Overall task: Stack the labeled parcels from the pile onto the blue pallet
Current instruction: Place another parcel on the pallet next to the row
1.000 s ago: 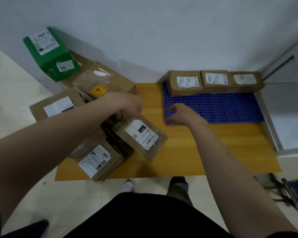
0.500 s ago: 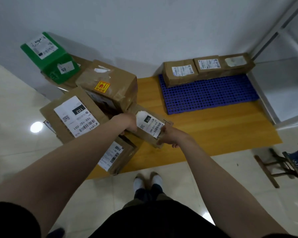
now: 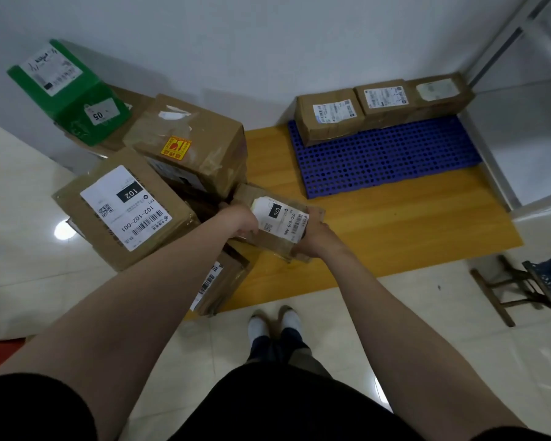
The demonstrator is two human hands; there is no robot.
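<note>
Both hands grip one small cardboard parcel labelled 070 [image 3: 279, 222]: the left hand [image 3: 240, 222] closed on its left edge, the right hand [image 3: 312, 238] on its right. The parcel sits at the pile's edge, well short of the blue pallet [image 3: 388, 157], whose far side holds three labelled boxes [image 3: 382, 106].

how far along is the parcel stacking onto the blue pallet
Early. Done: three brown parcels sit in a row along the far edge of the blue pallet. In hand: the left hand and right hand grip the parcel labelled 070. Left in the pile: the parcel labelled 102, the one with the yellow sticker, the green box and a parcel under the left arm.
</note>
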